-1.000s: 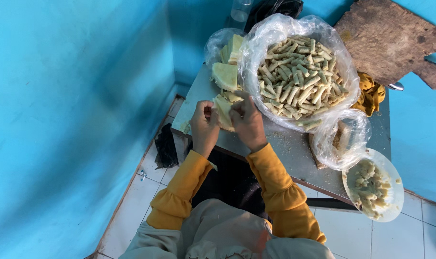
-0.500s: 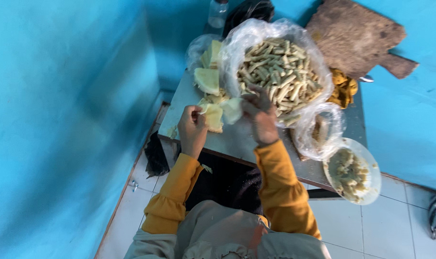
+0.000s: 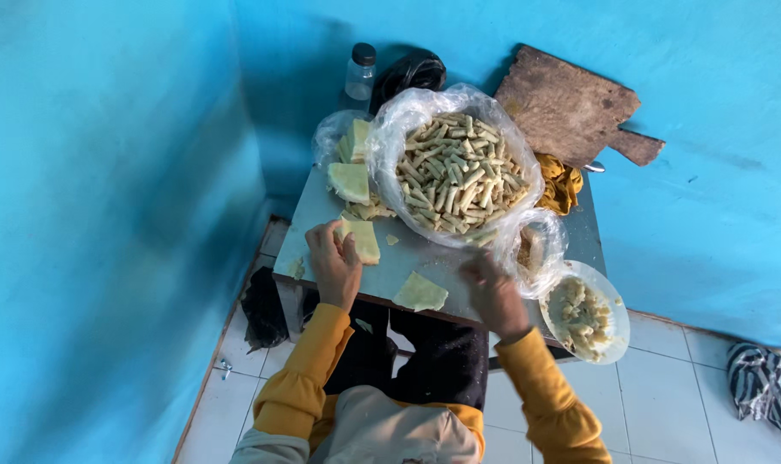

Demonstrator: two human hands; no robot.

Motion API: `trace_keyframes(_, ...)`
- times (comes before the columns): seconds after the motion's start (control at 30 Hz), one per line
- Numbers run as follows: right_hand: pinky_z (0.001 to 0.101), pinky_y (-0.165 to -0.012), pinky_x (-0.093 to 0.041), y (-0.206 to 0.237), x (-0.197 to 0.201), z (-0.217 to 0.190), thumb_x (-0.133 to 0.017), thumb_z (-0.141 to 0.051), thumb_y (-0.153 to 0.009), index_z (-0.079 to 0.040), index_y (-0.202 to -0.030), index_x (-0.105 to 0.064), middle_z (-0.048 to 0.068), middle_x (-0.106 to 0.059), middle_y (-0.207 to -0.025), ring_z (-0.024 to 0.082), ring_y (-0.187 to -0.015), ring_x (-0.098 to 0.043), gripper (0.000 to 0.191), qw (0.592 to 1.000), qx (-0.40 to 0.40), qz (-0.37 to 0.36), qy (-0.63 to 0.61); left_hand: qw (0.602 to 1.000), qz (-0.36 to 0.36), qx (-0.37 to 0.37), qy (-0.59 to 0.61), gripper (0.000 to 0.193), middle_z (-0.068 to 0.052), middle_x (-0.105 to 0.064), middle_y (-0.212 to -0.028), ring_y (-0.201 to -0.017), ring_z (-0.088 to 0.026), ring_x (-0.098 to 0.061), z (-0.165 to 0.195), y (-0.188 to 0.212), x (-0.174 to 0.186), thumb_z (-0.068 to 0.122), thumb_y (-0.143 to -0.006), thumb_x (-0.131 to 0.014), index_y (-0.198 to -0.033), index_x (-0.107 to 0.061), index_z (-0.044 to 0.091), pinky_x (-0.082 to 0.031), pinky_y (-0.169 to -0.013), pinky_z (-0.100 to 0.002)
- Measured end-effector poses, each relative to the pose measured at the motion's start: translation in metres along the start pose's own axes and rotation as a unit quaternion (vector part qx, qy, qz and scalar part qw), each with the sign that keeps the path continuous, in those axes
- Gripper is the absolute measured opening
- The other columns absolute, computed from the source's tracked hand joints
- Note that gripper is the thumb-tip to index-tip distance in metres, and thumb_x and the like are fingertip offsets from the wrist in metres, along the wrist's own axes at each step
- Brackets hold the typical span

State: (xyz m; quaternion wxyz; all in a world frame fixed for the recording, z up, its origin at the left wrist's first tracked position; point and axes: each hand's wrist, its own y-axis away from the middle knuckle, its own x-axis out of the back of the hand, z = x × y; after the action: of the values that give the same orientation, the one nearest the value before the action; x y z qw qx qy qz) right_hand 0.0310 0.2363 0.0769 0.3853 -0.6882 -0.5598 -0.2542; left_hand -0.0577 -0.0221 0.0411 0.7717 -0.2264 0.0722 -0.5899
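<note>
Home kitchen corner: blue walls (image 3: 107, 172), tiled floor (image 3: 665, 387), small table (image 3: 425, 258) of rolled snacks (image 3: 459, 172).

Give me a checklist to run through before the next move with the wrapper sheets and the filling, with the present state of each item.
1. Left hand on a pale wrapper sheet: ok, it rests on the sheet's edge.
2. Loose sheet lies flat near the table edge: ok.
3. Right hand free: cannot tell, it is blurred.
4. Filling bowl supported: not ok, it overhangs the table corner.
5. Big bag of rolled sticks open and upright: ok.
6. Stack of spare sheets within reach: ok.
</note>
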Motion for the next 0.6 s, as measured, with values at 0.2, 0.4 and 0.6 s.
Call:
trace_keyframes(0.2, 0.0477, -0.082, -0.053, -0.03, 0.02, 0.011, -0.067, -0.005, -0.09, -0.004, -0.122, -0.056, 0.018, -0.072, -0.091, 0.035, -0.094, -0.07, 0.034, 0.969, 0.069, 0.052, 0.23, 0.998, 0.023, -0.045, -0.04, 0.027, -0.019, -0.049, -0.119, -0.097, -0.037, -0.062, 0.006, -0.005, -0.003, 0.011, -0.098, -0.062, -0.122, -0.055, 0.001, -0.055, -0.081, -0.045)
trace_keyframes(0.4, 0.045, -0.099, -0.05, -0.049, 0.017, 0.01, -0.073, -0.011, -0.084, 0.0, -0.126, -0.051, 0.021, -0.066, -0.116, 0.037, -0.112, -0.063, 0.049, 0.98, 0.128, 0.021, 0.154, 0.999, 0.003, -0.01, -0.037, 0.025, -0.02, -0.048, -0.121, -0.099, -0.039, -0.062, 0.017, -0.01, -0.003, 0.011, -0.101, -0.056, -0.123, -0.054, 0.001, -0.055, -0.08, -0.047)
trace_keyframes(0.6, 0.0508, -0.101, -0.041, -0.059, 0.02, 0.012, -0.078, -0.015, -0.076, 0.003, -0.142, -0.046, 0.022, -0.061, -0.124, 0.036, -0.111, -0.062, 0.075, 0.947, 0.188, 0.03, 0.258, 0.998, -0.002, -0.001, -0.065, 0.025, -0.02, -0.048, -0.12, -0.1, -0.039, -0.06, 0.023, -0.013, -0.001, 0.01, -0.101, -0.056, -0.123, -0.052, -0.001, -0.054, -0.079, -0.048)
